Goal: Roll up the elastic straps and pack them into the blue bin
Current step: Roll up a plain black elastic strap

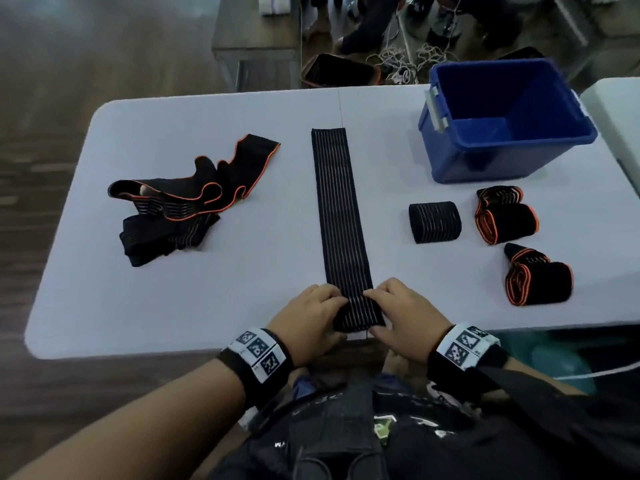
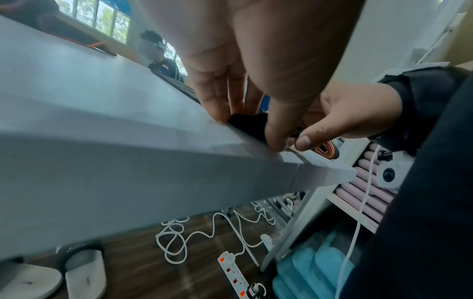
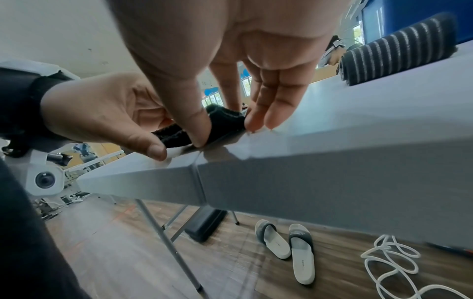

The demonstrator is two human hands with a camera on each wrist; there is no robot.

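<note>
A long black strap with thin white stripes (image 1: 337, 209) lies flat down the middle of the white table (image 1: 207, 278). Its near end is turned into a small roll (image 1: 358, 315) at the table's front edge. My left hand (image 1: 311, 318) pinches the roll's left side and my right hand (image 1: 405, 315) pinches its right side, thumbs behind, fingers on top. The wrist views show the same black roll (image 2: 249, 123) (image 3: 225, 121) between both hands. The blue bin (image 1: 502, 123) stands at the far right and looks empty.
A loose heap of black straps with orange edges (image 1: 187, 199) lies at the left. One striped rolled strap (image 1: 434, 221) and two orange-edged rolls (image 1: 507, 216) (image 1: 538, 277) sit in front of the bin. Slippers (image 3: 286, 244) and cables (image 2: 204, 234) lie on the floor below.
</note>
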